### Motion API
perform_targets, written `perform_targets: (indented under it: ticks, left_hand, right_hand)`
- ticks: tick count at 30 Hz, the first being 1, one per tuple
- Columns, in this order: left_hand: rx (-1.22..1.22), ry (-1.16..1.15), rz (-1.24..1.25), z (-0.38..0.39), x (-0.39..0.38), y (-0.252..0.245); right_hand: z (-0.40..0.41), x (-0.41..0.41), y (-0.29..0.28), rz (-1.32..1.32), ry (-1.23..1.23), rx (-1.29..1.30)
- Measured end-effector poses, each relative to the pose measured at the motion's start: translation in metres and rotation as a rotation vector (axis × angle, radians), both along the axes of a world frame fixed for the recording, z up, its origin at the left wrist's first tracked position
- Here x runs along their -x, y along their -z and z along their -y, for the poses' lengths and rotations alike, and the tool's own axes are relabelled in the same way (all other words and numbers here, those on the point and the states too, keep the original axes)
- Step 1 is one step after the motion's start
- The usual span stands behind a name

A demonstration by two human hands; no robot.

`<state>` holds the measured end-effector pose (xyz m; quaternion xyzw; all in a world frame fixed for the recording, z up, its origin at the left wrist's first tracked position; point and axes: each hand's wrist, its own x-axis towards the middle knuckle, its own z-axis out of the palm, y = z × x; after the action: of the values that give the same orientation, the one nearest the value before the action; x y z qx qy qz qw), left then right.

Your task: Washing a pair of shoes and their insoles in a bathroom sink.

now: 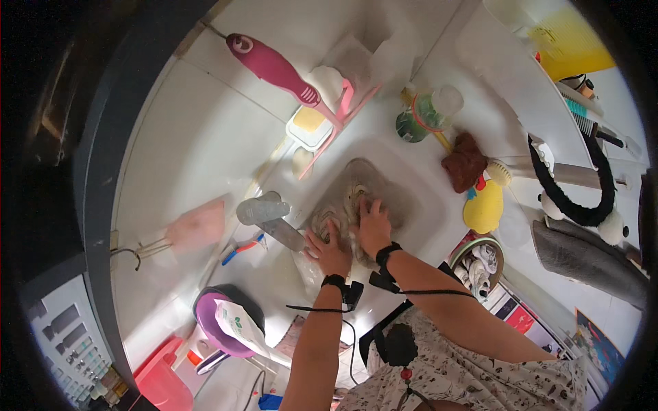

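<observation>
In the basin [437, 180], cloudy water surrounds wet, light-coloured cloth lying in two bunches. My left hand [329, 251] is on the left bunch [324, 218], its fingers spread and curved over the fabric. On the right bunch [355, 194], which has darker marks, my right hand [373, 226] presses with bent fingers. Water and fabric partly hide the fingertips of both hands. Just left of my left hand, a metal faucet [280, 228] reaches over the basin, its broad lever on top. Both wrists wear black bands with small devices and cables.
Behind the basin stand a soap dish with yellow soap [308, 123] and a green-patterned cup [426, 115]. A magenta-handled tool [272, 67] hangs above. Small red-and-blue-handled nippers [242, 250] lie left, above a purple basin [218, 321]. Brown cloth [464, 162] and a bucket of laundry [478, 267] are right.
</observation>
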<state>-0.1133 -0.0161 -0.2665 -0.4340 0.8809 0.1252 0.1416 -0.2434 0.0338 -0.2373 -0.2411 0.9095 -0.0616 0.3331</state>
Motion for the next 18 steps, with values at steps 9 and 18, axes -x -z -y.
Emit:
perform_targets:
  ticks: [9, 18]
  left_hand:
    - [-0.084, -0.120, -0.259, 0.008, 0.000, -0.008]
    - [-0.187, -0.211, -0.438, 0.016, 0.000, -0.092]
  right_hand:
    - [-0.006, -0.003, -0.016, -0.016, 0.165, 0.222]
    - [-0.032, -0.001, -0.070, -0.017, 0.165, 0.361]
